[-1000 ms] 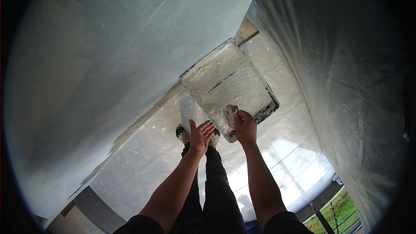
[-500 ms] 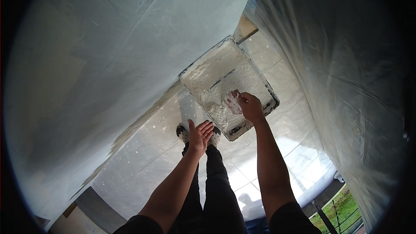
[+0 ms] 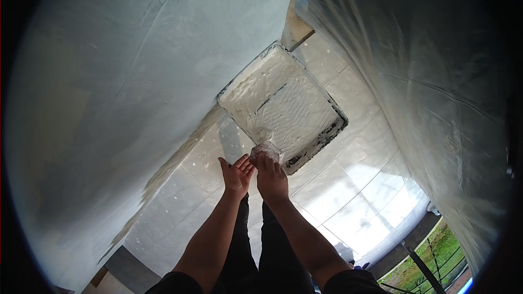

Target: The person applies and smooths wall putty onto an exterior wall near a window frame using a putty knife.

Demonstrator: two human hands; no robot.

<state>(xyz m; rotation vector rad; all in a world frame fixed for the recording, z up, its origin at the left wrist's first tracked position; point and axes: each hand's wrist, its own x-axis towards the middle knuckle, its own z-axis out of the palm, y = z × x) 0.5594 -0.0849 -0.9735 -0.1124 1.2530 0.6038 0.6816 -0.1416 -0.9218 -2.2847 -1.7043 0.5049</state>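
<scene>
A dark-rimmed tray (image 3: 327,98) holds a spread of off-white paste (image 3: 291,100). My right hand (image 3: 271,178) grips a flat, paste-smeared reddish scraper (image 3: 266,151) at the tray's near left edge. Close beside it on the left is my left hand (image 3: 237,176), palm up with its fingers apart and nothing in it; its fingertips are near the scraper, and whether they touch cannot be made out.
A pale, smooth wall (image 3: 136,76) fills the left side. Translucent plastic sheeting (image 3: 436,98) hangs on the right. Under the tray lies a tiled floor (image 3: 338,179) with pale spots. Grass (image 3: 447,250) and a dark railing show at the lower right.
My right hand has moved left and toward me with the scraper, from over the paste to the tray's edge. My left hand has shifted slightly left, and the two hands are now close together.
</scene>
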